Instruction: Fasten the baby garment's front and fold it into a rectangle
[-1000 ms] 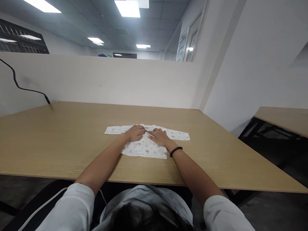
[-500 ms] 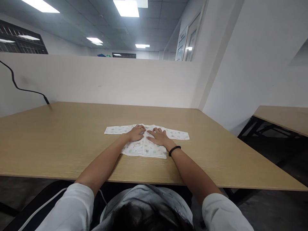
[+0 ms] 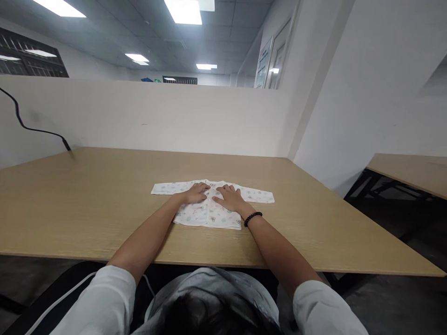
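A small white long-sleeved baby shirt [image 3: 223, 219] with a pale print lies flat on the table, its sleeves spread out to both sides and its hem toward me. My left hand [image 3: 196, 192] rests on the left half of its chest, fingers stretched out toward the middle. On the right half lies my right hand [image 3: 230, 197], flat with the fingers apart and the thumb pointing at the front seam. A black bead bracelet [image 3: 253, 218] circles my right wrist. Both hands press on the cloth without gripping it, and they hide parts of the chest.
The wooden table [image 3: 104, 200] reaches back to a low white partition [image 3: 181, 118]. A black cable [image 3: 42, 131] hangs down to the table's far left corner. Another table [image 3: 412, 170] stands at the right, beyond the wall's corner.
My left hand has slid slightly left, away from the middle seam. My right hand has shifted very little, and the shirt stays almost where it was.
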`<state>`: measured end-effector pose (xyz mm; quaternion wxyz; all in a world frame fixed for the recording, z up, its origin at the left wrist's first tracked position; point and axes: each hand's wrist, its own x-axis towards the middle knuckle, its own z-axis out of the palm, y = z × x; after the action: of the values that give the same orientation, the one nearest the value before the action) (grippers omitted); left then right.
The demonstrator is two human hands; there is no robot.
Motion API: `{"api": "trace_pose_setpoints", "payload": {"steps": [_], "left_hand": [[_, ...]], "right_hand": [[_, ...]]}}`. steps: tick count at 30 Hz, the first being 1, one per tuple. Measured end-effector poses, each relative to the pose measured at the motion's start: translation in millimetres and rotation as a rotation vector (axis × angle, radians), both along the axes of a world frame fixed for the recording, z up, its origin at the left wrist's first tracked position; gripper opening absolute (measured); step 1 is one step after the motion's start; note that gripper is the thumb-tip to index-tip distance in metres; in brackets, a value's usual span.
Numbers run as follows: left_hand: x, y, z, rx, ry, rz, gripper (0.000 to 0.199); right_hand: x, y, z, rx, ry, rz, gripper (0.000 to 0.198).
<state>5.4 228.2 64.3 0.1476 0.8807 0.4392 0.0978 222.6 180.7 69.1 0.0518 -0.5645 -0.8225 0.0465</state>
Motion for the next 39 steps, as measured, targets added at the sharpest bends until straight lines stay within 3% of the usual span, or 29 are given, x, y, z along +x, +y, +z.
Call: {"api": "trace_pose_setpoints", "payload": {"steps": [14, 29, 39], "left_hand": [[-1.1, 0.6, -2.2, 0.031, 0.008, -0.037, 0.056], [0.5, -4.3, 2.7, 0.065, -0.003, -0.058, 0.065], [1.3, -0.8, -2.2, 0.099, 0.063, -0.062, 0.058]], "right_hand": [[1.3, 2.5, -3.1, -0.009, 0.012, -0.009, 0.075], [4.0, 1.1, -2.4, 0.041, 0.031, -0.018, 0.064], [7.2, -0.6, -1.2, 0.007, -0.007, 0.017, 0.061]]}}
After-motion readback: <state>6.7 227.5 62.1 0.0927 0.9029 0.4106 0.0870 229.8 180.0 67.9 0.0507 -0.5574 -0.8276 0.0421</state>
